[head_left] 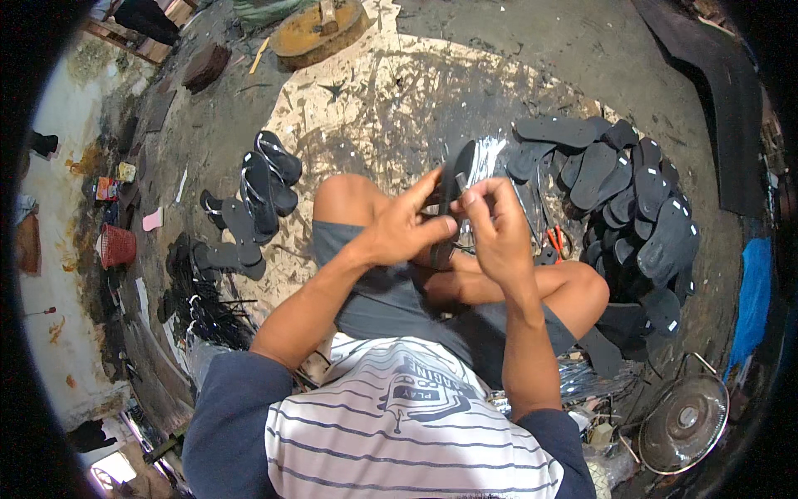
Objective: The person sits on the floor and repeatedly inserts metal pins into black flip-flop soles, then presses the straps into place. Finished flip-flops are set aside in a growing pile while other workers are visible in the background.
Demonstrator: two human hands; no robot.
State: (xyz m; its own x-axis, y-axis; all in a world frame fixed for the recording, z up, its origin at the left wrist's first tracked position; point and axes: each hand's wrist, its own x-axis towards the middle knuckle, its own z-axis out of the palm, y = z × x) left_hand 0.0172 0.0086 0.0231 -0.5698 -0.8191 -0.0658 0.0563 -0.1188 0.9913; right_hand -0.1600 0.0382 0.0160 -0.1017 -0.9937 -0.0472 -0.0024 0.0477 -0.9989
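I sit cross-legged on the floor. My left hand (407,224) grips a black flip-flop sole (455,179) held on edge in front of my knees. My right hand (495,224) pinches a shiny silver strap (484,158) at the sole's side, fingers closed on it. Both hands touch the same sole, close together above my lap.
A large heap of black soles (632,208) lies at my right. Finished black sandals (262,187) lie at my left, with a bundle of black straps (204,308) nearer. Orange-handled pliers (555,243) sit by my knee. A round fan (683,422) stands at lower right. A red basket (118,245) is at far left.
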